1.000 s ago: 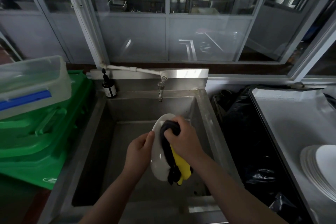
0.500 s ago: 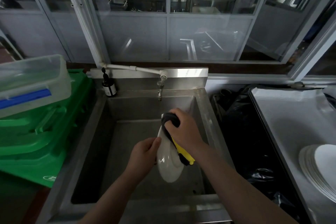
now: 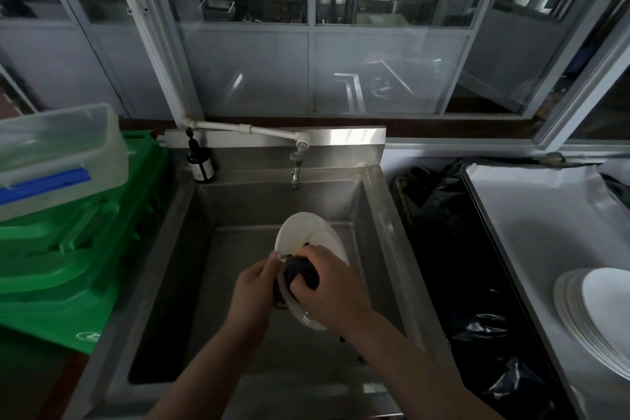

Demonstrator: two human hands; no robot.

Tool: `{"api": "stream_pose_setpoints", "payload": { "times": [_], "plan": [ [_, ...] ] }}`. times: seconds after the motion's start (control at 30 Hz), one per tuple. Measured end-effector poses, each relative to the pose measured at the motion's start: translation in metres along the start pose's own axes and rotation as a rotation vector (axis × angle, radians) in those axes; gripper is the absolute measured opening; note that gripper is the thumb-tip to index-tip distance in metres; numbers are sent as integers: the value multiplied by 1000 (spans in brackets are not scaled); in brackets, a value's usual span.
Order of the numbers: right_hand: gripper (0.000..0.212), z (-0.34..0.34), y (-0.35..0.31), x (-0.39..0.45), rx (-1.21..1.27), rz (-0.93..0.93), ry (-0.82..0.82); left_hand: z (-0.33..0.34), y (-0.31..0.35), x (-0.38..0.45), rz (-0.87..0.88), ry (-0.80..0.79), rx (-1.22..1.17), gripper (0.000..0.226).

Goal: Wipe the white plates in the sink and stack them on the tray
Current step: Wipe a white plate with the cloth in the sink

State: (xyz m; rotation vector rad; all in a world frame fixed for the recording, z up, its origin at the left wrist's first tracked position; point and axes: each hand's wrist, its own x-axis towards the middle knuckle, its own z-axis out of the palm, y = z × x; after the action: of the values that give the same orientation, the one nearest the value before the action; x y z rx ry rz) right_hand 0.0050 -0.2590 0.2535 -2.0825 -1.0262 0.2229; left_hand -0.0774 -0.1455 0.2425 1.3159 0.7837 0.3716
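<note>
Over the steel sink point(image 3: 385, 215) I hold a white plate point(image 3: 303, 232), tilted with its face toward me. My left hand point(image 3: 252, 297) grips its left edge. My right hand point(image 3: 334, 286) grips a dark cloth point(image 3: 298, 274) and presses it on the plate's lower part; a sliver of yellow cloth shows above my fingers. A stack of several white plates point(image 3: 593, 310) lies on the foil-lined tray point(image 3: 531, 225) at the right edge.
A tap point(image 3: 296, 167) hangs over the sink's back wall, with a dark bottle point(image 3: 199, 164) on the ledge to its left. Green crates point(image 3: 68, 249) with a clear plastic box point(image 3: 58, 153) on top stand left. Black bin bags point(image 3: 453, 249) fill the gap between sink and tray.
The plate has turned from edge-on to face me, and both hands have dropped lower on it. The cloth moved from the plate's upper rim down to its lower part.
</note>
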Motion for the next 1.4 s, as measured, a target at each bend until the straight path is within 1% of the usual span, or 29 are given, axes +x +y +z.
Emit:
{"api": "stream_pose_setpoints", "payload": {
  "times": [0.17,0.3,0.5,0.6,0.8,0.87,1.0,1.2,1.4],
  "plan": [
    [29,11,7,-19,-9,3,-23,-2,-2,6,-35,59,-89,47],
    [33,18,10,-31,-15,17,-30,-2,-3,8,-68,78,-144,41],
    [35,32,10,-43,71,52,-10,-7,-4,10,-66,79,-191,33],
    [35,34,6,-38,107,55,5,-8,-1,9,-37,52,-168,33],
    [16,30,-4,-18,223,92,56,-7,1,6,63,27,-1,34],
    [14,27,-7,-13,247,97,61,-7,3,6,78,19,35,34],
    [15,24,-11,-3,263,103,97,-10,1,4,85,-3,72,36],
    [22,23,-10,4,350,180,141,-10,-1,1,119,-56,112,36],
    [23,13,8,9,345,255,200,-8,-5,-3,86,-30,82,38]
  ]
}}
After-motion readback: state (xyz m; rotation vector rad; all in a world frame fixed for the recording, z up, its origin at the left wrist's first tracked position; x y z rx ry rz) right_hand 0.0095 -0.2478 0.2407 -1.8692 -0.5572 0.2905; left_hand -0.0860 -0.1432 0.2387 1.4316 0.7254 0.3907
